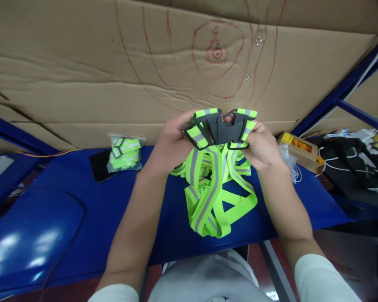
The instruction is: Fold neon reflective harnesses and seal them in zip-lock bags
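Both my hands hold up a neon-yellow reflective strap harness point(212, 197) with grey stripes. Its loops hang down onto the blue table point(113, 201). My left hand point(173, 142) is closed on the left half of a black plastic buckle point(220, 128). My right hand point(261, 144) is closed on the buckle's right half. The two halves meet in the middle, and a fingertip shows through the buckle's opening.
A clear bag with a folded neon strap point(125, 152) lies at left beside a black phone point(99, 165). A yellow-brown small box point(300, 151), white cables and black items sit at right. A cardboard sheet with red marks point(189, 63) stands behind. A blue metal frame point(343, 90) runs at right.
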Demonstrator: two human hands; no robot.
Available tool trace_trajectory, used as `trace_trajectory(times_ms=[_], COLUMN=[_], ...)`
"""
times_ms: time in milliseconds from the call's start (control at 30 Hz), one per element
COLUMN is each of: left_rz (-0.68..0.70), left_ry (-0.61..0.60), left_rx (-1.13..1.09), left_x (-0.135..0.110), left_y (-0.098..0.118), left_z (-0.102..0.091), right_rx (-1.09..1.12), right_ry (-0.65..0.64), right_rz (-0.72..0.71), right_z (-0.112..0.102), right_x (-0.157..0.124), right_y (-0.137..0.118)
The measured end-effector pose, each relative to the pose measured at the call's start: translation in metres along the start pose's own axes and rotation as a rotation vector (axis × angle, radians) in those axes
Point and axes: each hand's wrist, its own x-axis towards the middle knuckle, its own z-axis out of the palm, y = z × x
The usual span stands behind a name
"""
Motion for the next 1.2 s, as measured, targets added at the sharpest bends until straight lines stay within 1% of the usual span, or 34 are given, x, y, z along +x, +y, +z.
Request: trace_trajectory(times_ms=[100, 167, 300, 367, 467, 567, 667, 767, 833, 933, 1000, 1067, 1133, 1200], left_rz=[-0.062, -0.097, -0.108, -0.091, -0.035, -0.025, -0.053, -0.077, -0.071, -0.005, 0.053, 0.053, -0.025, -0.126], left_ry=[-0.010, -0.034, -0.104, -0.133, -0.087, -0.082, -0.089, -0.064, -0.085, -0.121, -0.059, 0.035, 0.104, 0.138], left_rx=[-0.109, -0.116, 0.024, 0.126, 0.207, 0.142, 0.018, -0.022, -0.014, 0.045, 0.089, 0.082, 0.017, -0.029], left_x=[0.003, 0.004, 0.003, 0.002, 0.000, 0.000, -0.001, -0.001, -0.001, 0.000, 0.002, 0.003, 0.002, 0.001], left_y=[-0.005, -0.007, -0.006, -0.005, -0.006, -0.014, -0.026, -0.036, -0.040, -0.042, -0.044, -0.047, -0.048, -0.048], left_z=[0.005, 0.003, -0.007, -0.009, -0.006, 0.001, 0.008, 0.014, 0.016, 0.021, 0.026, 0.029, 0.030, 0.029], right_rx=[0.038, 0.038, -0.029, -0.050, -0.053, -0.079, -0.018, 0.021, -0.066, -0.268, -0.377, -0.451, -0.486, -0.475], right_ry=[-0.007, -0.004, 0.045, 0.035, -0.015, -0.040, -0.035, -0.018, 0.026, 0.112, 0.122, 0.059, -0.098, -0.285], right_rz=[-0.022, -0.045, -0.116, -0.125, -0.072, -0.042, -0.062, -0.085, -0.153, -0.350, -0.445, -0.459, -0.401, -0.295], right_z=[0.007, 0.009, 0.009, 0.009, 0.011, 0.012, 0.014, 0.017, 0.018, 0.018, 0.015, 0.010, 0.002, -0.005], right_x=[-0.004, -0.008, -0.014, -0.015, -0.016, -0.016, -0.016, -0.015, -0.013, -0.008, -0.005, -0.005, -0.007, -0.011], right_y=[-0.006, -0.010, -0.014, -0.015, -0.017, -0.019, -0.017, -0.011, -0.005, 0.001, 0.003, 0.001, -0.007, -0.017])
